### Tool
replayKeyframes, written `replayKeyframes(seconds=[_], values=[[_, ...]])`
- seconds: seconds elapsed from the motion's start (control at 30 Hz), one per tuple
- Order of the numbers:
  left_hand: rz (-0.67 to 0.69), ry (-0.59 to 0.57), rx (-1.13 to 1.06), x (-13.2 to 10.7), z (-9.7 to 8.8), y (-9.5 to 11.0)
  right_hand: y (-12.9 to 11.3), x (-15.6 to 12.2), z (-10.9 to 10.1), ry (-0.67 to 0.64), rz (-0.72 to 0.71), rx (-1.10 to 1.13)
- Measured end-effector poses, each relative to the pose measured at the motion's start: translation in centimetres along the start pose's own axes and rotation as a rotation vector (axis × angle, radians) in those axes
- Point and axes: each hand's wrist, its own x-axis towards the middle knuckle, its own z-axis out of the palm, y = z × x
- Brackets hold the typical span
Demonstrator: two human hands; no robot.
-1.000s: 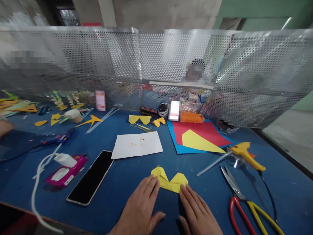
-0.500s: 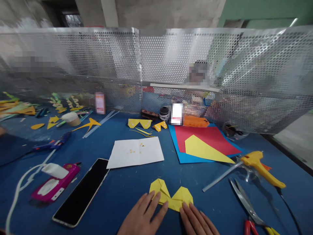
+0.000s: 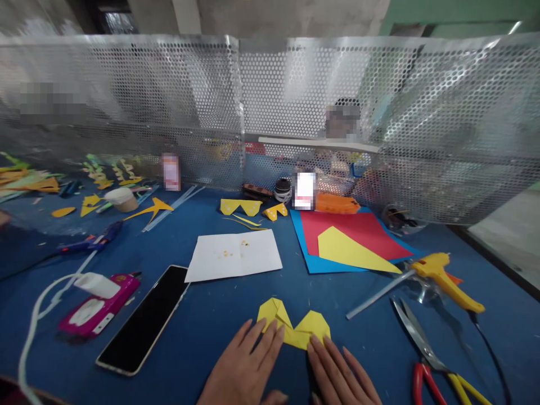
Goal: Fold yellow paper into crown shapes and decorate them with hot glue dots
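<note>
A folded yellow paper piece point(image 3: 300, 337), with two rounded lobes and a notch between them, lies flat on the blue table near its front. My left hand point(image 3: 251, 357) rests with outstretched fingers on its left lobe and lower edge. On the lower right part lie the fingertips of my right hand point(image 3: 340, 371), its fingers straight. The parts beneath the fingers are hidden. Beyond it, a white folded sheet point(image 3: 215, 264) carries small yellowish specks. Two finished-looking yellow folded pieces, one larger point(image 3: 240, 207) and one smaller orange-yellow point(image 3: 276, 211), stand farther back.
To the right are scissors point(image 3: 422, 343), a yellow glue gun point(image 3: 442, 281), and red paper point(image 3: 371, 225) under a yellow sheet point(image 3: 350, 253). A phone point(image 3: 145, 320) and a magenta power strip point(image 3: 99, 306) lie left. A perforated metal screen point(image 3: 287, 95) closes off the back.
The view has tilted slightly, so the table contents sit a little higher in frame. Both hands stay on the yellow paper, and more of the left thumb now shows.
</note>
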Motion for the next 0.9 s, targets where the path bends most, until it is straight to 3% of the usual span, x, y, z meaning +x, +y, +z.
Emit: replayKeyframes(seconds=[0.07, 0.33, 0.53, 0.73, 0.9], values=[[-0.013, -0.001, -0.039, 0.1, -0.3, 0.3, 0.1, 0.8, -1.2, -0.060, 0.009, 0.038], [-0.133, -0.093, -0.186, 1.0, -1.1, 1.0, -1.6, 2.5, -4.0, -0.298, 0.317, 0.277], [-0.068, -0.065, -0.198, 1.3, -1.4, 1.6, -1.4, 2.7, -4.7, -0.350, 0.319, 0.313], [-0.005, -0.189, -0.205, 2.3, -1.8, 2.9, -1.3, 3.0, -5.2, -0.370, 0.328, 0.293], [-0.034, -0.217, -0.224, 2.7, -1.8, 3.2, -1.7, 3.5, -5.1, -0.365, 0.322, 0.260]])
